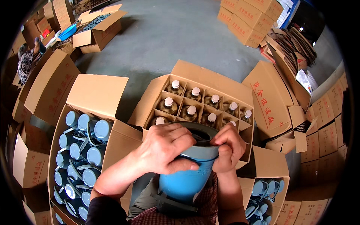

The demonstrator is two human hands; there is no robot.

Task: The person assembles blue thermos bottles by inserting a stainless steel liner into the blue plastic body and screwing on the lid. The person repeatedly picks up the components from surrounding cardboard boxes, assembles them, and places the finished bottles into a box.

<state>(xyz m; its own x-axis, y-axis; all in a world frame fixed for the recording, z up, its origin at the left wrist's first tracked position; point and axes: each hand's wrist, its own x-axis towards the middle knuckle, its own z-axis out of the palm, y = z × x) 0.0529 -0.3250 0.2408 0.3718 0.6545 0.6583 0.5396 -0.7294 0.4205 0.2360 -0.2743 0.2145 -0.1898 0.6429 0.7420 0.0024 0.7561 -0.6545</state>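
Head view: both hands (164,150) clasp a blue jug (183,185) by its rim (198,151), mouth up, base (174,205) lapward, long axis slanted.

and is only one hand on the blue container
No, the left hand and the right hand both grip the blue container at its grey rim.

Blue casing (182,183): interior dark, contents unreadable; rim partly covered by left grip (165,144) and right grip (229,147). Divided carton (210,77): nearest bottles (160,120) partly hidden behind casing and grips. Lower edge cuts dark sleeve (107,210), left box (99,93), right box (270,163). Co-worker (25,63), far left: small, handwork unclear.
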